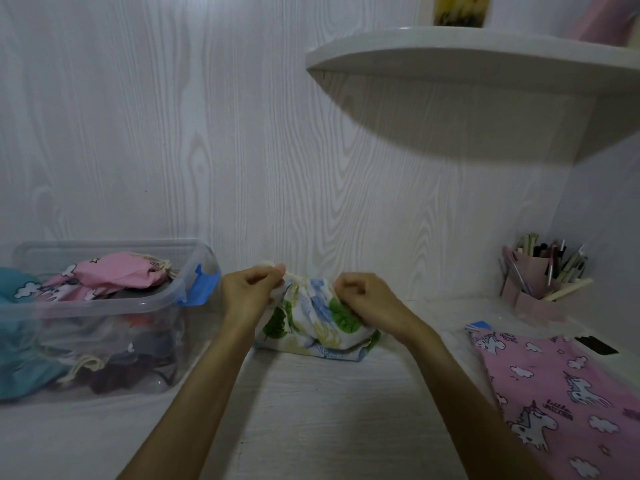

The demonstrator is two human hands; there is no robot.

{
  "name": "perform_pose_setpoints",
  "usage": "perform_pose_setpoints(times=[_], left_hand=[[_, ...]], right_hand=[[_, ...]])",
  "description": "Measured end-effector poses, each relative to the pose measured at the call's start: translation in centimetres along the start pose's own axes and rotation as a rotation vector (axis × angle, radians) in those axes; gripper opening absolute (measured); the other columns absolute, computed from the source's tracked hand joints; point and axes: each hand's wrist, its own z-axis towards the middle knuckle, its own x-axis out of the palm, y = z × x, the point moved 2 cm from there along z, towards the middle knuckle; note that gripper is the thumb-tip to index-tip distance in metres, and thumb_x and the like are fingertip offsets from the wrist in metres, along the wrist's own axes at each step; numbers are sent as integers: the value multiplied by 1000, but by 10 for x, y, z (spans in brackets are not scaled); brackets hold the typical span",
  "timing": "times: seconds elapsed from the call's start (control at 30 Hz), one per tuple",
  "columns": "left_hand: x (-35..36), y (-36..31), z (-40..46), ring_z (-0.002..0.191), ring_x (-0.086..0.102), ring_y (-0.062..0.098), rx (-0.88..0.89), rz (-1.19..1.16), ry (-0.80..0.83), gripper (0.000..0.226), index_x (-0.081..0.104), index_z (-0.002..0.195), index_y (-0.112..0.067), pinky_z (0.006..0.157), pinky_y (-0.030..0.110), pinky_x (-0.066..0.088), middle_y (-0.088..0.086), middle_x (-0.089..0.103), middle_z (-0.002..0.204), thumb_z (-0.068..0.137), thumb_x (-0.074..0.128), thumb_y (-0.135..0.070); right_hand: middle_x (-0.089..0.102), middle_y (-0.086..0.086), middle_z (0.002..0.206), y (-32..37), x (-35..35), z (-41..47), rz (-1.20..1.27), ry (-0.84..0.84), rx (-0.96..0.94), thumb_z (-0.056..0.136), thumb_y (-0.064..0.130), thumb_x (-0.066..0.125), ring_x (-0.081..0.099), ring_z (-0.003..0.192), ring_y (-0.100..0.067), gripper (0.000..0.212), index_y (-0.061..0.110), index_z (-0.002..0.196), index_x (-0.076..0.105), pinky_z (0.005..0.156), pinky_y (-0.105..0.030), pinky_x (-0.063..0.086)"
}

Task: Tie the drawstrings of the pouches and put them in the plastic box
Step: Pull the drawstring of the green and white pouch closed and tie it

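A white pouch with green and blue leaf print point(320, 320) stands on the desk near the back wall, its mouth gathered. My left hand point(251, 292) pinches its cream drawstring point(277, 266) and holds it up to the left. My right hand point(367, 297) grips the gathered top edge of the pouch on the right side. At the left stands the clear plastic box point(166, 299) with blue latches, holding several pouches, a pink one point(117, 275) on top. A pink unicorn-print pouch point(561, 386) lies flat at the right.
A pink pen holder point(540, 285) full of pens and brushes sits in the back right corner. A white rounded shelf point(485, 60) juts out above the right side. A small dark object point(596, 344) lies by the pink pouch.
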Motion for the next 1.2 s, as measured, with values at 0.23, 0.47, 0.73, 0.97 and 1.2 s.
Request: perform_pose_setpoints(times=[0.23,0.47,0.73,0.97,1.2], left_hand=[[-5,48,13,85,66,29,-176,33,-43,12,72,84,-2,74,31,54,12,70,80,81,71,-14],[1,14,1,77,67,17,78,50,-48,17,72,96,-4,70,20,56,5,71,80,85,67,-16],[11,-22,-5,84,69,3,-69,-296,360,20,61,100,-14,68,10,52,-5,71,90,99,42,-18],[4,-25,-2,44,49,1,-228,87,481,16,71,90,-7,52,11,44,-4,55,56,91,55,-13],[35,-27,-32,74,62,10,-21,373,752,33,68,58,-16,73,18,47,6,73,78,90,58,-18]], right_hand=[[53,0,55,-28,28,8,-113,154,263,93,16,41,52,44,-10,37,20,57,49,42,-15,44],[50,1,52,-16,27,13,-92,78,214,93,17,43,49,43,-9,40,20,54,49,41,-15,42],[47,1,54,-18,-3,8,114,108,254,96,23,50,42,46,-5,35,4,69,61,44,-12,32],[49,8,59,-2,-50,-10,28,159,226,89,38,59,42,55,-2,34,18,62,59,53,-10,34],[60,-2,82,36,-61,-12,-22,5,61,91,43,53,59,90,-13,40,11,69,60,70,-8,37]])
